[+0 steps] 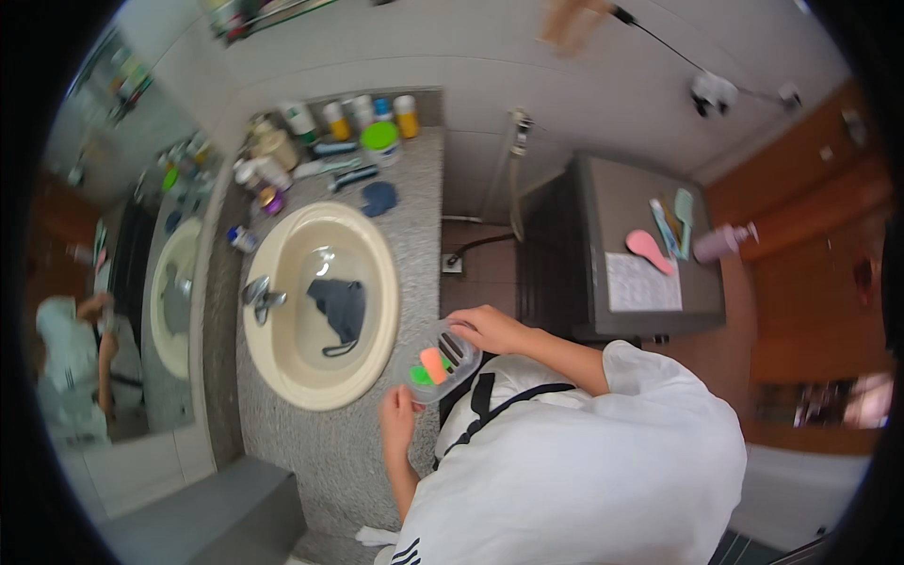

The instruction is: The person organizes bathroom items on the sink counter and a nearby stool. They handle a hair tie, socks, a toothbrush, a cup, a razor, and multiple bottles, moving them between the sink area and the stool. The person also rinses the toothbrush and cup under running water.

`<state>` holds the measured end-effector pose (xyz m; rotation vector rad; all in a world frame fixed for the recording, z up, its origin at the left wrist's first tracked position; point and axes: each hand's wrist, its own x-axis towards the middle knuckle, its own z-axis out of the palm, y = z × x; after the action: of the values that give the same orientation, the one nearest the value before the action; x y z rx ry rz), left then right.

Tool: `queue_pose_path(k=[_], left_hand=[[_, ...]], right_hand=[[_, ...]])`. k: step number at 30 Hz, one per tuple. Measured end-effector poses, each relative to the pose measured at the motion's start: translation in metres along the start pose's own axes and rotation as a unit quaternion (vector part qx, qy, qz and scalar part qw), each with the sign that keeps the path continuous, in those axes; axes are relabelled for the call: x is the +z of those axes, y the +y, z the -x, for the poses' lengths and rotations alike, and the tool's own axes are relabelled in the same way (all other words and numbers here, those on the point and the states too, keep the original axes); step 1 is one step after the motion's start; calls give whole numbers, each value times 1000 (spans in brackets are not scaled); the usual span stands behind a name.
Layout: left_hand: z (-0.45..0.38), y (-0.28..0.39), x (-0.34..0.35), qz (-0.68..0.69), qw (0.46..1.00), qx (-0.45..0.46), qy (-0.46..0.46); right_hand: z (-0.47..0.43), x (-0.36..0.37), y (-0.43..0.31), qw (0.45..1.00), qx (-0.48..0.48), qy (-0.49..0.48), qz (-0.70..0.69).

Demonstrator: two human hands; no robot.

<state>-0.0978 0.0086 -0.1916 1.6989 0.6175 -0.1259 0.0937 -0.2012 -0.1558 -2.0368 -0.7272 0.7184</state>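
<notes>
A clear plastic soap dish with slots is held between my two hands, over the counter's front edge. In it lie an orange bar-like piece and a bright green piece; they look like soap, partly overlapping. My left hand pinches the dish's near left end, while my right hand grips its far right end. To the left, a cream oval washbasin holds a dark grey cloth with a loop, lying in what appears to be water.
A chrome faucet rises at the basin's left rim. Bottles, toothbrush-like items and a green-lidded tub crowd the back of the granite counter. To the right, a dark cabinet-like unit carries a pink hairbrush and a pump bottle.
</notes>
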Motion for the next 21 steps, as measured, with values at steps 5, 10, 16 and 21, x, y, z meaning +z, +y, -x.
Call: queue_pose_path(k=[5,10,16,21], left_hand=[[-22,58,42,67,996,55,-37],[-46,101,87,-187,971,139,-58],[-62,142,166,-240,950,177,-98],[-52,153,214,-257,945,173,-103]], right_hand=[[45,-43,60,971,86,103,-196],[77,-130,145,864,148,270,-399],[75,-262,262,737,156,424,-502],[56,-330,343,722,224,498,-425]])
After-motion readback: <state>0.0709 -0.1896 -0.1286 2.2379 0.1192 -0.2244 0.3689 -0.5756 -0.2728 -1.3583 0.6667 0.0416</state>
